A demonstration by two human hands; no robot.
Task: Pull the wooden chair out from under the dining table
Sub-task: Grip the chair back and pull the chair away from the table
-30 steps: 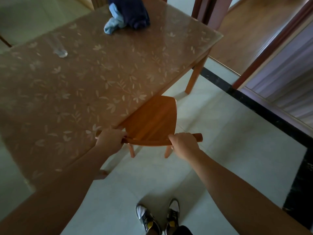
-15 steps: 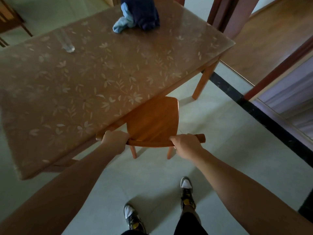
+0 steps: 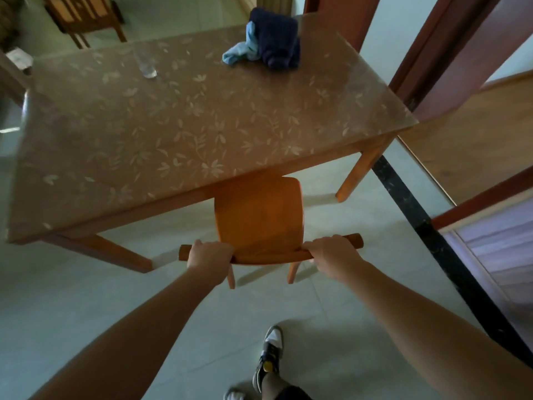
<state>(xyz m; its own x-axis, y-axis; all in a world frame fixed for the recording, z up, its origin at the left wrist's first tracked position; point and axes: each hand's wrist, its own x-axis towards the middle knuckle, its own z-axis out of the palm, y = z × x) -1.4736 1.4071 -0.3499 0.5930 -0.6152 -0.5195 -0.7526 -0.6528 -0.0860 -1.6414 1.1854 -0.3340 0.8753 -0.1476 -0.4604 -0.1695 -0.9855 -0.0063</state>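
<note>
An orange wooden chair (image 3: 258,215) stands at the near side of the dining table (image 3: 184,125), whose top carries a leaf-patterned cover. Most of the seat shows in front of the table edge; only its far end lies under the top. My left hand (image 3: 208,256) grips the left end of the chair's top rail. My right hand (image 3: 331,255) grips the rail's right end. Two chair legs show below the rail; the front legs are hidden.
A glass (image 3: 145,63) and a bundle of dark and light blue cloth (image 3: 271,39) lie on the table. Another chair (image 3: 83,15) stands beyond it. My feet (image 3: 269,357) are on pale floor tiles. A black floor strip (image 3: 432,241) and door frames run along the right.
The chair has slid back toward me, so more of the seat shows beyond the table edge. I have stepped back and my view has swung, bringing the whole table top into sight.
</note>
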